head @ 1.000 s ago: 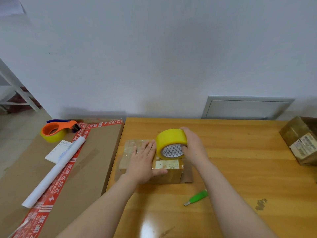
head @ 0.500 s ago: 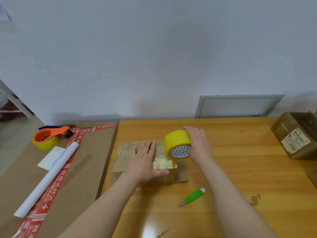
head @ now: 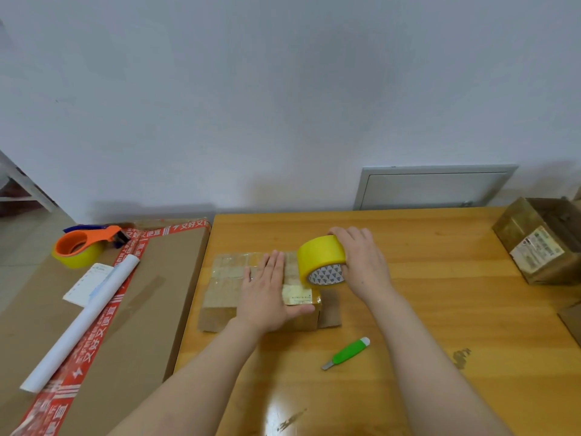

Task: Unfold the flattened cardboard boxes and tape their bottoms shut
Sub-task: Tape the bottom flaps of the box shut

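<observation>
The wooden table (head: 440,309) carries the work. Off its left edge lies a large flat carton (head: 151,309) banded with red printed tape. The small cardboard box (head: 226,278) being sealed sits near the table's left edge, about midway between back and front. Its long axis runs left to right, parallel to the front edge, and its upturned face is glossy with clear tape. The left hand (head: 267,297) lies flat and open on that face, fingers straight, pressing it down. The right hand (head: 361,265) is curled over the yellow tape roll (head: 320,253), gripping it. The roll stands on its edge at the box's right end, just right of the left hand's fingers. The coming pull therefore probably runs rightward along the long axis, off the right end where a loose flap juts out. The right hand is the nearer one for that. The green utility knife (head: 347,352) lies toward the front edge between the forearms, closer to the right arm. By count there is one flat carton and one box in hand. One more label-bearing box (head: 534,243) stands at the far right corner, with a cut-off cardboard piece at the right edge. There are two tape rolls, one held and one in the orange dispenser (head: 81,247) on the carton. There is also one white paper roll (head: 81,322) and one knife.
</observation>
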